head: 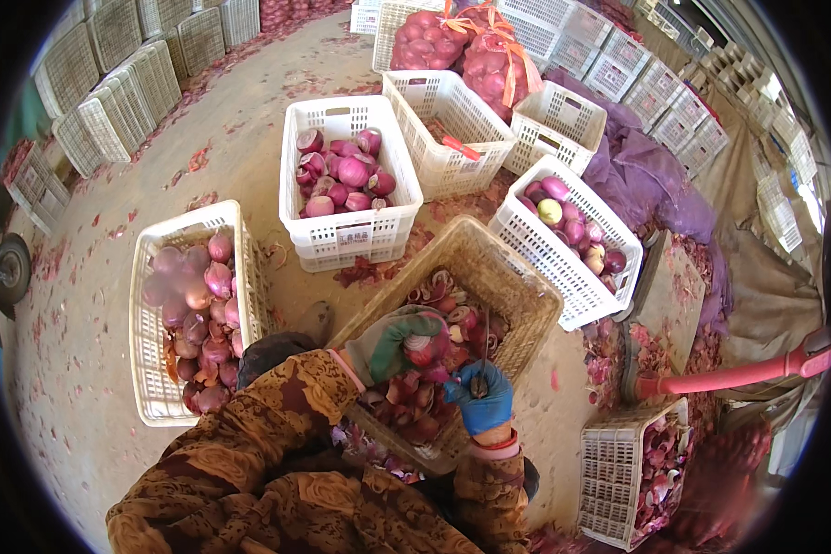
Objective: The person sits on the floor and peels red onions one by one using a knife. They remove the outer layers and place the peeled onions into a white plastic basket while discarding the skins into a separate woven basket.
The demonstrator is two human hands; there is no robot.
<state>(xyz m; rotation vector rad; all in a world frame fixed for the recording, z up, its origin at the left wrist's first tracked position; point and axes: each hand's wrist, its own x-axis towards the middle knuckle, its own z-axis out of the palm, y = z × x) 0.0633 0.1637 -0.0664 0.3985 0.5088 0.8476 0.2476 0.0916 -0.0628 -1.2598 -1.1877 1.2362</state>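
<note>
My left hand (392,343), in a grey and green glove, grips a red onion (422,352) with a pale cut end turned up. In a blue glove, my right hand (486,404) holds a knife (485,341), its narrow blade pointing away from me. Loose purple skin hangs between the onion and the right fingers. Both hands are over a dirty brownish plastic crate (467,242). Inside it lie onion skins (412,408) and cut onion ends (462,317). The far side of the held onion is hidden by the glove.
Left, a crate (138,346) holds skin-covered onions. Ahead, a white crate (350,253) holds peeled onions; another (547,273) stands right. Beyond are an orange-handled tool (461,147) on a crate (450,173) and filled mesh sacks (426,43). A red bar (727,377) and skin-filled crate (606,478) flank my right.
</note>
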